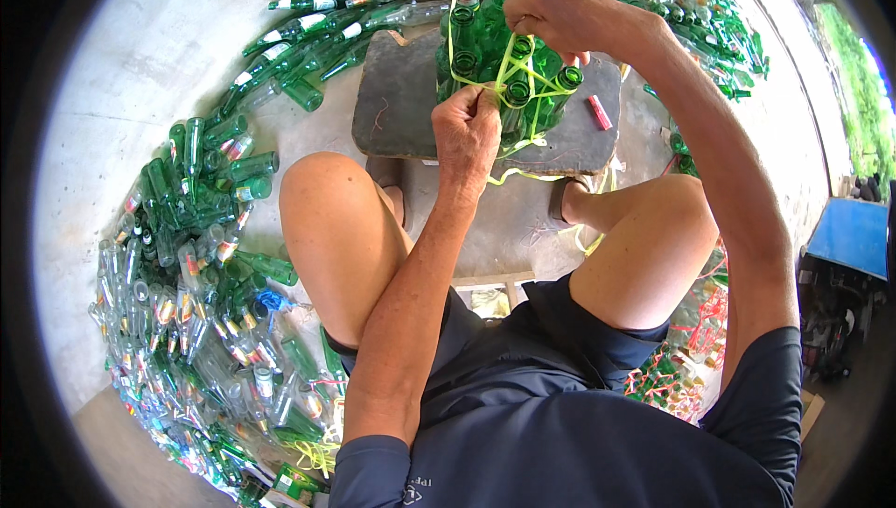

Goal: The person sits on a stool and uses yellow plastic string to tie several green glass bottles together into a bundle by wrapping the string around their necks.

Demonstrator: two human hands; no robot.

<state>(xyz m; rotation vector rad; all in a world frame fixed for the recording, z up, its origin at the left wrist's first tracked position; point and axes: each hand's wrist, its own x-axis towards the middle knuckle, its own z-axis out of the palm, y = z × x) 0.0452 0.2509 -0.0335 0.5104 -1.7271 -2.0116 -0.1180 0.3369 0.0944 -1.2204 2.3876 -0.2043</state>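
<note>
A cluster of upright green glass bottles [483,53] stands on a dark, worn board [399,109] in front of me. Yellow-green plastic strapping [505,65] loops around the outside of the cluster and crosses between the bottle necks. My left hand [470,128] pinches the strapping beside a front bottle's neck, thumb against the curled forefinger. Above the right side of the cluster, my right hand [549,16] is bent over with curled fingers, and a strand runs up to its fingertips. The palm hides some bottles behind it. A red lighter-like object [600,113] lies on the board at right.
Loose glass bottles are heaped along the left wall [189,298], with more piled at the back right [686,11]. Strapping trails [525,176] below the board's near edge. Bottles tied with red strapping [707,319] stand right of my leg. A blue panel [848,236] is farther right.
</note>
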